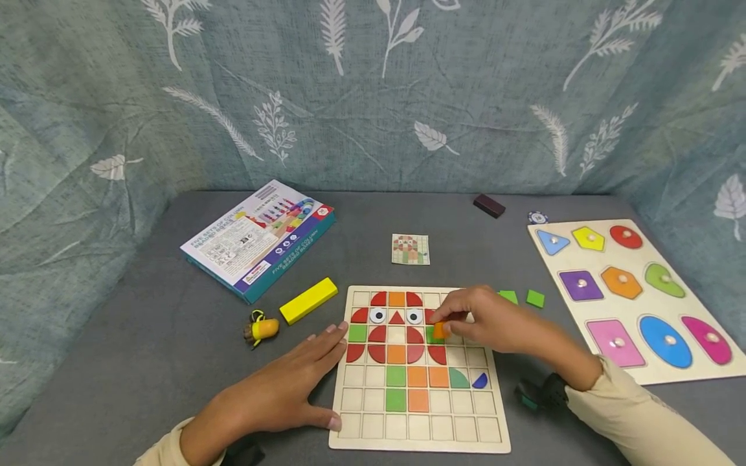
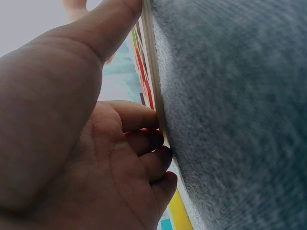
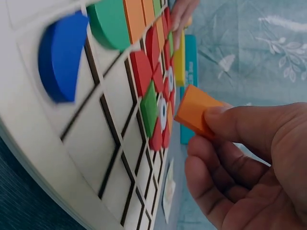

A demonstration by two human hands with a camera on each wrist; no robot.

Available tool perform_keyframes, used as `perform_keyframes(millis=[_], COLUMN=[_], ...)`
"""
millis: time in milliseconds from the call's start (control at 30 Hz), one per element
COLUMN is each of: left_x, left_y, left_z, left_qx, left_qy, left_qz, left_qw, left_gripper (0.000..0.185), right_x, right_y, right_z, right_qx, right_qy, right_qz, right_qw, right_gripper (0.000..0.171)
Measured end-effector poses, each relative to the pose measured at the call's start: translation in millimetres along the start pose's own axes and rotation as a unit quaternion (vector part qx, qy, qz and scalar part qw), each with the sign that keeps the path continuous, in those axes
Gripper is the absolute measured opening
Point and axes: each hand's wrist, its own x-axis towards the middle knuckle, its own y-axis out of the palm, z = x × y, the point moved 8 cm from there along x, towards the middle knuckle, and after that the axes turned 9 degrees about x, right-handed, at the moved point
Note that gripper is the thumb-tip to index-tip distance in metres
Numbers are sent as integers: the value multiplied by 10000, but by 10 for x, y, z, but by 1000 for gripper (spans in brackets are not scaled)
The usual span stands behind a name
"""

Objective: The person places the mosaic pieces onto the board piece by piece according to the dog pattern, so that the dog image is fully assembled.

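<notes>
R hand [image 1: 495, 323] pinches a small orange tile [image 3: 196, 111] just above the puzzle board [image 1: 416, 440], near the green tile [image 1: 432, 334]. Looks light, stiff & smooth; hold by its edges. L hand [image 1: 280, 395] lies flat, pressing the board's side.

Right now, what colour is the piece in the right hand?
Orange; the piece in the right hand shows best in the right wrist view.

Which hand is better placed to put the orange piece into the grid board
Right. The right hand already pinches the orange piece just above the grid board, over its upper right cells. The left hand lies flat against the board's left edge, steadying it, and holds nothing.
</notes>
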Motion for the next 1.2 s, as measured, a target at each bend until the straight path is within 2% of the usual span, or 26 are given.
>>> perform_keyframes(millis=[267, 500, 667, 900, 1200], left_x=[0, -18, -26, -19, -16], left_y=[-19, 17, 1, -7, -7], left_z=[-15, 1, -5, -10, -3], left_qx=[12, -66, 0, 21, -22], left_qy=[40, -74, 32, 79, 18], left_qz=[-12, 39, -27, -44, 12], left_qw=[10000, 9999, 10000, 10000, 10000], left_gripper=[109, 109, 108, 108, 109], right_x=[-133, -202, -209, -231, -198], right_y=[170, 356, 427, 556, 587], right_z=[30, 136, 223, 268, 243], right_qx=[191, 397, 419, 326, 33], right_qy=[319, 93, -65, -132, -183], right_qz=[465, 871, 939, 1245, 1125], right_qw=[9982, 9954, 9947, 9916, 9935], right_gripper=[18, 20, 19, 18, 18])
